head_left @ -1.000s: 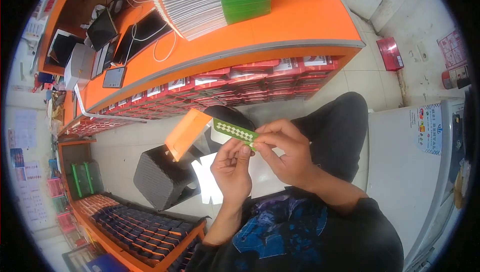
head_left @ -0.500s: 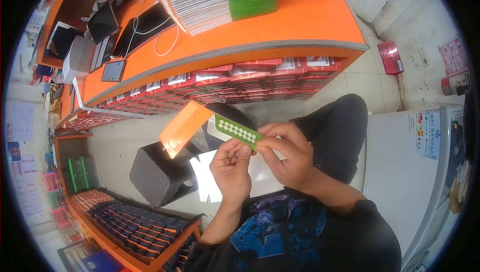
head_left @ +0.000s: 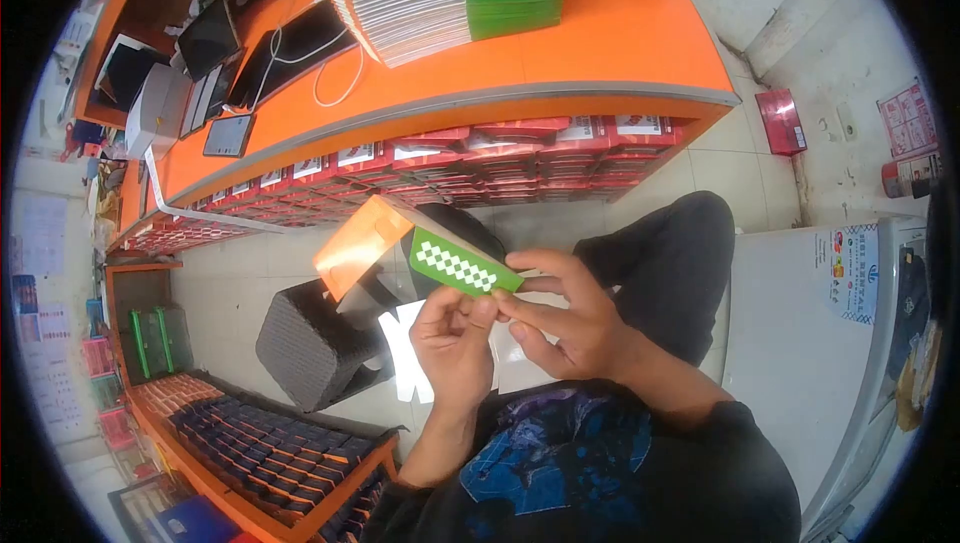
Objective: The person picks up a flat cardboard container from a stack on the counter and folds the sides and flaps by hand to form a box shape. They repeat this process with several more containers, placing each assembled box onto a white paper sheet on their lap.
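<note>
A folding cardboard box [head_left: 455,261] is held in front of my lap, its green side with white diamonds facing up. A wide orange flap of it stands open to the left. My left hand [head_left: 455,338] pinches the lower edge of the green side between thumb and fingers. My right hand [head_left: 580,318] grips the box's right end, with its index finger along the upper corner and the other fingertips close to my left thumb. White cut card [head_left: 403,358] lies below my hands, partly covered by them.
An orange counter [head_left: 610,53] bears a fanned stack of green and white folded cards [head_left: 420,3], a phone [head_left: 229,135] and cables. Red boxes [head_left: 540,153] fill its shelf. A dark woven basket [head_left: 310,348] stands left of my legs; a white cabinet [head_left: 800,363] is at right.
The box has tilted so more of its green side faces me, and its orange flap has shifted slightly left. My right index finger has moved up onto the box's corner.
</note>
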The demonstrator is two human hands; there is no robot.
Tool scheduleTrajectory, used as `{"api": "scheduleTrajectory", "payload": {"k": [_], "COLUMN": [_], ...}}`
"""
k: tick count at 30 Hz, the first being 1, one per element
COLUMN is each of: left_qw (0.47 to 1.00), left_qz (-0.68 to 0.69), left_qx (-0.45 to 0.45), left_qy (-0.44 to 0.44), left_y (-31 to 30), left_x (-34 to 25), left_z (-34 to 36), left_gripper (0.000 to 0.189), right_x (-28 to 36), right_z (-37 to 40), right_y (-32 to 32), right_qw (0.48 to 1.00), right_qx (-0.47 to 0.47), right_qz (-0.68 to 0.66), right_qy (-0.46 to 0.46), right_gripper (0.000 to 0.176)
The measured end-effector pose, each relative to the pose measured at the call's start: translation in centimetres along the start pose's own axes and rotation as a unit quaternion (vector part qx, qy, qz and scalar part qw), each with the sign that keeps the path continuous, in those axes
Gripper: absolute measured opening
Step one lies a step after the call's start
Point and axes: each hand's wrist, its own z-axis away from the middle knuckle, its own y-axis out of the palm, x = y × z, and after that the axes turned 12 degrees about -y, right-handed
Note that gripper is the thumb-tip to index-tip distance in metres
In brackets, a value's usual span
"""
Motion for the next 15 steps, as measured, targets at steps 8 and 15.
{"api": "scheduleTrajectory", "payload": {"k": [8,15], "left_qw": [0.968,0.986], "left_qz": [0.225,-0.140], "left_qx": [-0.006,0.062], "left_qy": [-0.107,-0.070], "left_y": [0.7,-1.4], "left_x": [-4.4,-3.5], "left_z": [0.1,0.3], "left_gripper": [0.043,0.038], "right_x": [-2.9,-2.2], "right_z": [1.0,-0.1], "right_y": [-3.3,-3.8], "right_qw": [0.986,0.993], "right_qx": [0.052,-0.005], "right_qz": [0.149,0.080], "right_qy": [-0.061,-0.083], "right_gripper": [0.063,0.040]}}
